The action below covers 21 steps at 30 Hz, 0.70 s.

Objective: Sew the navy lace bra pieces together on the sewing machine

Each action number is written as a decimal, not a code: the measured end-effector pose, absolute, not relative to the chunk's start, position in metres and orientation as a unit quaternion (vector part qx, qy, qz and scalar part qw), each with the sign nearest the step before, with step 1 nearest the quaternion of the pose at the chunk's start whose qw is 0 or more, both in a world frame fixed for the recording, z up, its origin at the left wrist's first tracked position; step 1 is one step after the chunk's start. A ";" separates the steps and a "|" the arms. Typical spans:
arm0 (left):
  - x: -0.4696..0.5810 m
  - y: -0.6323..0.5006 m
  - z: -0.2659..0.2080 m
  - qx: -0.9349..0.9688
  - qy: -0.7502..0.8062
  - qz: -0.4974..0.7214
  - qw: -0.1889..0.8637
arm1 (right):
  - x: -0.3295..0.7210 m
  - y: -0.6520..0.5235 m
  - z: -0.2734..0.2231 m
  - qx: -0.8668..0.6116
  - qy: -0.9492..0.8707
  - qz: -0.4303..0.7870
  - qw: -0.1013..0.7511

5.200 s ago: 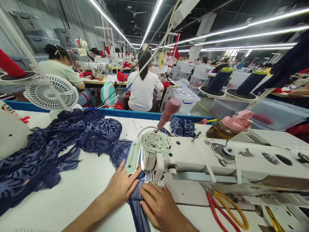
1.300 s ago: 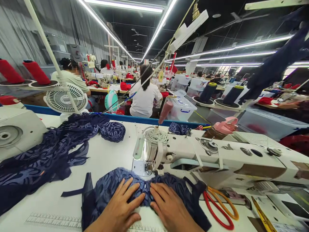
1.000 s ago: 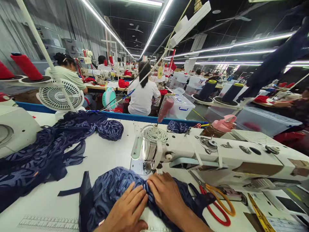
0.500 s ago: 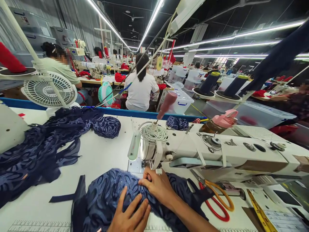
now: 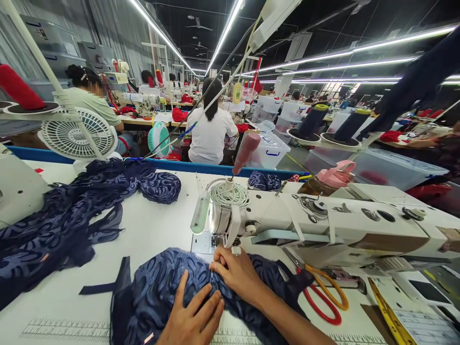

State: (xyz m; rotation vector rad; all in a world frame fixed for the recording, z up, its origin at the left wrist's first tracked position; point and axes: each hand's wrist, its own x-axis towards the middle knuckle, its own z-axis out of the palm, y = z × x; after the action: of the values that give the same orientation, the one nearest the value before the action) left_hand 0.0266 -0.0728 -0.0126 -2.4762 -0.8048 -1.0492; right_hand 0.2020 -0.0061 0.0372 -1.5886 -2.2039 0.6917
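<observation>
No readable text; only tiny, illegible marks on ruler point(image 5: 64, 329) and yellow tape point(image 5: 388, 311).

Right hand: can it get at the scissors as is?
Probably yes: the scissors' handles look largely uncovered right of that forearm. The right hand would first have to leave the navy garment.

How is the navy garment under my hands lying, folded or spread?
Spread: the navy garment extends across the table, out past your left hand and right hand.
</observation>
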 end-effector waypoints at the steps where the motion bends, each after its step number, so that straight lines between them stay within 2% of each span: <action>1: 0.026 -0.073 -0.013 -0.872 -0.281 -0.362 0.169 | 0.201 -0.006 0.037 -0.559 -0.776 0.239 0.167; 6: 0.020 -0.067 -0.003 -0.882 -0.258 -0.365 0.146 | 0.209 -0.013 0.047 -0.535 -0.801 0.220 0.156; 13: 0.004 -0.052 0.021 -0.888 -0.312 -0.338 -0.013 | 0.222 -0.053 0.040 -0.449 -0.868 0.088 0.194; 21: 0.008 -0.045 -0.003 -0.880 -0.307 -0.362 0.037 | 0.217 -0.050 0.018 -0.387 -0.901 -0.018 0.194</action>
State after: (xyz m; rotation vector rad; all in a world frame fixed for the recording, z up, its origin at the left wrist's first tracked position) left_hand 0.0079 -0.0447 -0.0030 -2.7008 -0.9417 -1.1110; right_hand 0.2169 -0.0498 0.0180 -1.0853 -2.5285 -0.0504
